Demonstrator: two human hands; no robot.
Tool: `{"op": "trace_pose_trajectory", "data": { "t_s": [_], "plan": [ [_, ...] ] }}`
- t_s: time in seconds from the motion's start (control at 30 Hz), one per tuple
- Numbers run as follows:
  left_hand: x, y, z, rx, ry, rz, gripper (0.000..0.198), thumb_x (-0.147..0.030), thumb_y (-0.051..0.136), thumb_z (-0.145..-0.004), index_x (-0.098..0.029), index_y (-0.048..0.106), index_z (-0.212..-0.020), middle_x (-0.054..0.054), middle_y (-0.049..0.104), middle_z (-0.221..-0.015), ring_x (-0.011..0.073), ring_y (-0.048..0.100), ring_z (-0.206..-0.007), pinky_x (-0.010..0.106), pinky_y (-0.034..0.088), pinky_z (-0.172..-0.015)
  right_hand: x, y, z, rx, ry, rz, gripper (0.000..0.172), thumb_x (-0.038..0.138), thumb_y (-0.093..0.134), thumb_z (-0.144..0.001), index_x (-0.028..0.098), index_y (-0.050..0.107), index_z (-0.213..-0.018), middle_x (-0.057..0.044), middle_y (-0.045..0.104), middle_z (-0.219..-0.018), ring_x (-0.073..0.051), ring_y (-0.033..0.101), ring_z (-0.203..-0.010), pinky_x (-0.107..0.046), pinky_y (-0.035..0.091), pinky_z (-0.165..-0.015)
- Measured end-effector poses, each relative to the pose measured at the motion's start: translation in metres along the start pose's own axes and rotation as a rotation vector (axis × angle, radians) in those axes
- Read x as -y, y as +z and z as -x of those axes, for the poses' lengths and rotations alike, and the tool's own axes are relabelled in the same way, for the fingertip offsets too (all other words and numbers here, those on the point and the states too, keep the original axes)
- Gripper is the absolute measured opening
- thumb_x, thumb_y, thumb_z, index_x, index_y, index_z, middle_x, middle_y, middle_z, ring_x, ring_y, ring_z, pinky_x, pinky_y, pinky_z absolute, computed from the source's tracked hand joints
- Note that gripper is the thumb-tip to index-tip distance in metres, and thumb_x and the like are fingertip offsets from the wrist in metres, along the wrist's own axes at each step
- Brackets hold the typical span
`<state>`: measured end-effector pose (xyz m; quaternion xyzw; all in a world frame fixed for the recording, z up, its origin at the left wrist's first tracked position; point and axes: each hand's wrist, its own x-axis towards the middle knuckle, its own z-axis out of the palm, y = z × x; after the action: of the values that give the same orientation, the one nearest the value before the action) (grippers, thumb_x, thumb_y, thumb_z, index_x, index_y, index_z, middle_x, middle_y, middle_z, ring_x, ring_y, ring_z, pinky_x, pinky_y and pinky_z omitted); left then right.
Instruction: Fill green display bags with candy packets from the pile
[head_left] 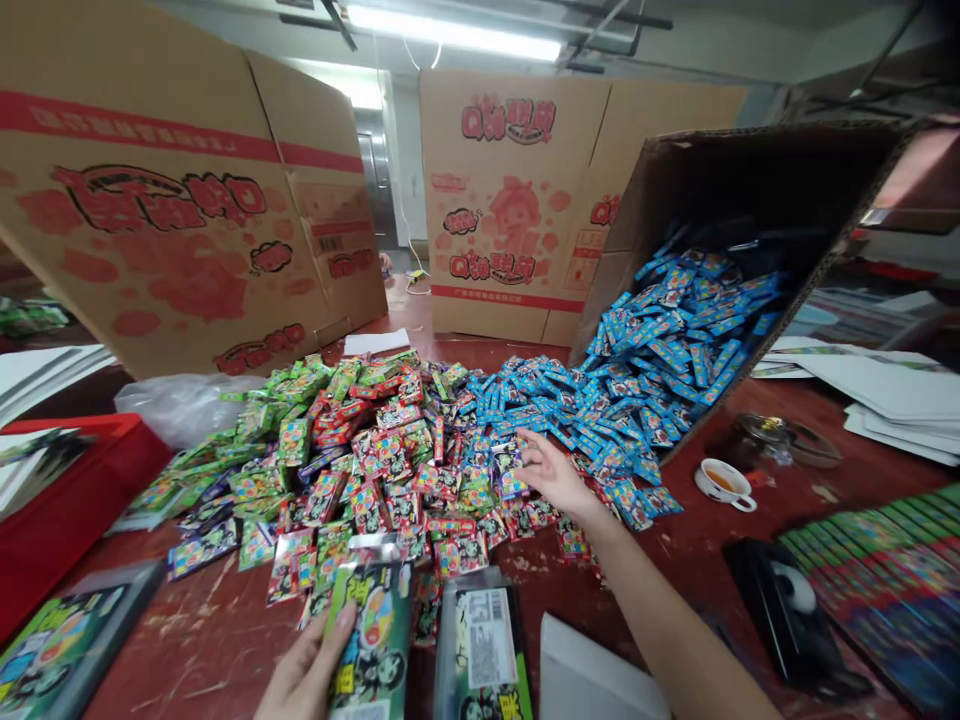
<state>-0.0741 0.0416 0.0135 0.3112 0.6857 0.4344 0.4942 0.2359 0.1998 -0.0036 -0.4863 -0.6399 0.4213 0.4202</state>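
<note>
At the near side of the red tabletop (pixel 202 655), the left hand (pixel 307 665) grips a green package (pixel 379 630) beside a second, similar package (pixel 484 645). The right hand (pixel 551 475), fingers narrowed, pinches a purple packet (pixel 508 468) at the mixed heap (pixel 382 455), adjacent to blue packets (pixel 660 350) spilling from an open carton (pixel 619 235).

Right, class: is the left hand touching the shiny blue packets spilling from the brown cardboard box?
No, the left hand holds a green printed rectangular pack, apart from the shiny blue packets.
</note>
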Motion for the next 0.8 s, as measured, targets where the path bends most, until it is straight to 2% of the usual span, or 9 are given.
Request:
{"op": "trace_pose_trajectory", "data": {
  "t_s": [0.1, 0.17, 0.23, 0.33, 0.43, 0.5, 0.6, 0.7, 0.8],
  "plan": [
    [-0.004, 0.019, 0.002, 0.107, 0.070, -0.080, 0.065, -0.070, 0.070, -0.048, -0.018, 0.068, -0.087, 0.009, 0.072, -0.098, 0.0345, 0.054, -0.113, 0.041, 0.042, -0.098, 0.016, 0.007, 0.035, 0.061, 0.041, -0.288, 0.052, 0.028, 0.065, -0.073, 0.028, 0.045, -0.122, -0.001, 0.057, -0.095, -0.006, 0.051, -0.054, -0.018, 0.043, -0.049],
    [0.000, 0.027, 0.007, 0.221, 0.110, -0.057, 0.065, -0.070, 0.066, -0.055, -0.017, 0.066, -0.092, 0.007, 0.072, -0.095, 0.0310, 0.060, -0.104, 0.037, 0.046, -0.093, 0.022, 0.015, 0.054, 0.032, 0.046, -0.406, 0.048, 0.028, 0.071, -0.069, 0.027, 0.048, -0.112, -0.002, 0.058, -0.100, -0.008, 0.057, -0.064, -0.020, 0.047, -0.055],
    [0.007, 0.031, 0.012, 0.292, 0.143, -0.043, 0.057, -0.067, 0.062, -0.064, -0.017, 0.063, -0.093, 0.005, 0.072, -0.090, 0.0268, 0.064, -0.092, 0.033, 0.049, -0.084, 0.025, 0.023, 0.068, -0.043, 0.042, -0.440, 0.047, 0.026, 0.076, -0.063, 0.026, 0.050, -0.102, -0.001, 0.061, -0.094, -0.011, 0.060, -0.070, -0.022, 0.048, -0.061],
    [0.016, 0.030, 0.021, 0.320, 0.162, -0.026, 0.047, -0.059, 0.058, -0.075, -0.017, 0.061, -0.095, 0.004, 0.071, -0.085, 0.0232, 0.064, -0.084, 0.030, 0.050, -0.076, 0.023, 0.032, 0.083, -0.113, 0.084, -0.441, 0.038, 0.026, 0.078, -0.060, 0.022, 0.054, -0.089, 0.000, 0.064, -0.084, -0.014, 0.061, -0.073, -0.024, 0.048, -0.067],
    [0.017, 0.027, 0.030, 0.353, 0.165, 0.021, 0.043, -0.054, 0.057, -0.079, -0.016, 0.060, -0.101, 0.006, 0.071, -0.094, 0.0232, 0.064, -0.085, 0.029, 0.050, -0.074, 0.023, 0.038, 0.093, -0.096, 0.145, -0.501, 0.032, 0.029, 0.076, -0.063, 0.021, 0.059, -0.089, -0.001, 0.067, -0.088, -0.016, 0.062, -0.080, -0.027, 0.048, -0.073],
    [0.016, 0.026, 0.035, 0.371, 0.172, 0.043, 0.044, -0.052, 0.058, -0.079, -0.016, 0.061, -0.103, 0.007, 0.071, -0.099, 0.0238, 0.064, -0.086, 0.030, 0.050, -0.073, 0.028, 0.040, 0.097, -0.051, 0.184, -0.549, 0.032, 0.030, 0.076, -0.065, 0.021, 0.060, -0.091, -0.002, 0.067, -0.089, -0.017, 0.063, -0.081, -0.028, 0.048, -0.072],
    [0.014, 0.024, 0.037, 0.381, 0.178, 0.067, 0.044, -0.050, 0.059, -0.079, -0.017, 0.060, -0.106, 0.007, 0.070, -0.102, 0.0238, 0.065, -0.088, 0.030, 0.050, -0.077, 0.038, 0.046, 0.098, 0.020, 0.195, -0.617, 0.030, 0.031, 0.078, -0.062, 0.020, 0.057, -0.081, -0.001, 0.066, -0.080, -0.017, 0.063, -0.073, -0.028, 0.049, -0.067],
    [0.014, 0.023, 0.036, 0.381, 0.175, 0.085, 0.043, -0.049, 0.058, -0.080, -0.018, 0.059, -0.111, 0.006, 0.070, -0.106, 0.0231, 0.064, -0.093, 0.031, 0.048, -0.083, 0.045, 0.054, 0.098, 0.030, 0.164, -0.704, 0.037, 0.031, 0.082, -0.058, 0.021, 0.049, -0.073, 0.003, 0.061, -0.070, -0.014, 0.061, -0.062, -0.028, 0.050, -0.062],
    [0.015, 0.023, 0.035, 0.397, 0.175, 0.071, 0.043, -0.048, 0.057, -0.082, -0.018, 0.058, -0.113, 0.006, 0.070, -0.107, 0.0232, 0.064, -0.094, 0.031, 0.048, -0.084, 0.045, 0.058, 0.097, -0.043, 0.207, -0.768, 0.038, 0.034, 0.077, -0.065, 0.024, 0.050, -0.089, 0.005, 0.058, -0.074, -0.011, 0.058, -0.056, -0.026, 0.050, -0.056]
  ]
}}
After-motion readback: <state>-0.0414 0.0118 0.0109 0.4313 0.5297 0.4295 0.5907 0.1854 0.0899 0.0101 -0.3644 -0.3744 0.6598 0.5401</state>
